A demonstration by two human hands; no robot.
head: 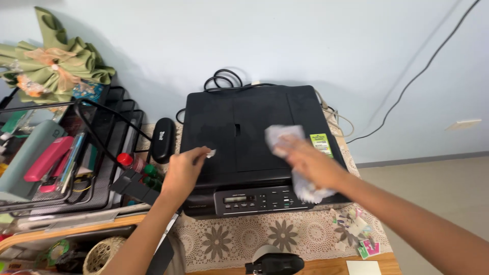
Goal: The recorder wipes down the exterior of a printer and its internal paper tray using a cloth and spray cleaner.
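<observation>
Softly crumpled, light white cloth (285, 140) bunched under right hand (310, 163) on printer (254, 132); best gripped mid-wad. Left hand (184, 168), at nine o'clock, pinching small scrap (211, 153).

One head-worn camera looks steeply down and forward from close above the table (310, 265), facing the far wall (305, 40).

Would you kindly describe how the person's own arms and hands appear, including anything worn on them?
Both arms are bare from the forearm down: no sleeves, gloves or watch show. The left hand shows no ring or bracelet, and its wrist is uncovered. The right hand is blurred, so small items such as rings cannot be ruled out there. Nothing is marked on either arm.
</observation>
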